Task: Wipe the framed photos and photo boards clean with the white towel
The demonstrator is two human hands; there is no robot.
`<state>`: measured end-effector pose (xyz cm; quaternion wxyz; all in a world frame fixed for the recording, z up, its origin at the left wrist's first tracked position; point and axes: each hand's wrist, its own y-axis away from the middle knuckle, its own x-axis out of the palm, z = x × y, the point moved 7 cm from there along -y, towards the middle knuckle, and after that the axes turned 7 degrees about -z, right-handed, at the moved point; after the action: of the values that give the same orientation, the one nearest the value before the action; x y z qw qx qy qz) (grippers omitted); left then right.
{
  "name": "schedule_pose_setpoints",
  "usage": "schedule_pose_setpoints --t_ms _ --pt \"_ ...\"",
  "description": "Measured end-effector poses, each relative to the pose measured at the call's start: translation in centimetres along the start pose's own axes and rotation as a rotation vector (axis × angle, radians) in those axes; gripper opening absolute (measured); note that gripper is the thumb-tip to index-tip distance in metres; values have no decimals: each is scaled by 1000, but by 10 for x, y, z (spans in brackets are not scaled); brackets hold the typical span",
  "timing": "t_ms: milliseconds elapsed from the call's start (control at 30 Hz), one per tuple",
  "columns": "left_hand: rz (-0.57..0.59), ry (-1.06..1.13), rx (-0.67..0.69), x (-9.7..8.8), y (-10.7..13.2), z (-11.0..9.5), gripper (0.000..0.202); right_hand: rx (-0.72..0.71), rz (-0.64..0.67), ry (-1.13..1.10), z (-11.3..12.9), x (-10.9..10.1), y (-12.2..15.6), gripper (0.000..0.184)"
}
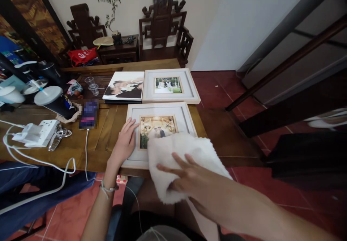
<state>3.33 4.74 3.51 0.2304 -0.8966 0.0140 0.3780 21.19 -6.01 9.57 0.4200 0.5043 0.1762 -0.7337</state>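
Note:
My left hand (126, 140) lies flat on the left border of a light wooden picture frame (159, 110), its fingers stretched out. The frame rests at the table's front edge and holds a wedding photo (159, 126). Over its lower right part is a fluffy white cloth (195, 145), which hangs past the edge of the table. My right hand (187, 176) is on the cloth with the fingers spread across it and one digit tucked into a fold. The cloth and my right hand hide the frame's lower right corner.
Behind lie a second framed photo (168, 85) and a stack topped by a photo print (124, 85). To the left are a phone (89, 114) on a cable, a lidded cup (55, 102), a power strip (46, 132) and white cords. Carved chairs (164, 24) stand beyond the table.

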Motion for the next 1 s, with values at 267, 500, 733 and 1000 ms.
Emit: schedule_pose_setpoints --t_ms 267,500,733,1000 --pt "-30 65 -60 -6 -3 -4 41 -10 -216 56 -32 8 -58 58" --pt "-67 112 -96 -10 -3 -5 59 89 -339 298 -74 -31 -135 57" --pt "-103 179 -134 -15 0 -7 62 32 -189 356 -16 -8 -120 39" --pt "-46 63 -33 -7 -2 -6 43 79 -60 115 -20 -1 -13 43"
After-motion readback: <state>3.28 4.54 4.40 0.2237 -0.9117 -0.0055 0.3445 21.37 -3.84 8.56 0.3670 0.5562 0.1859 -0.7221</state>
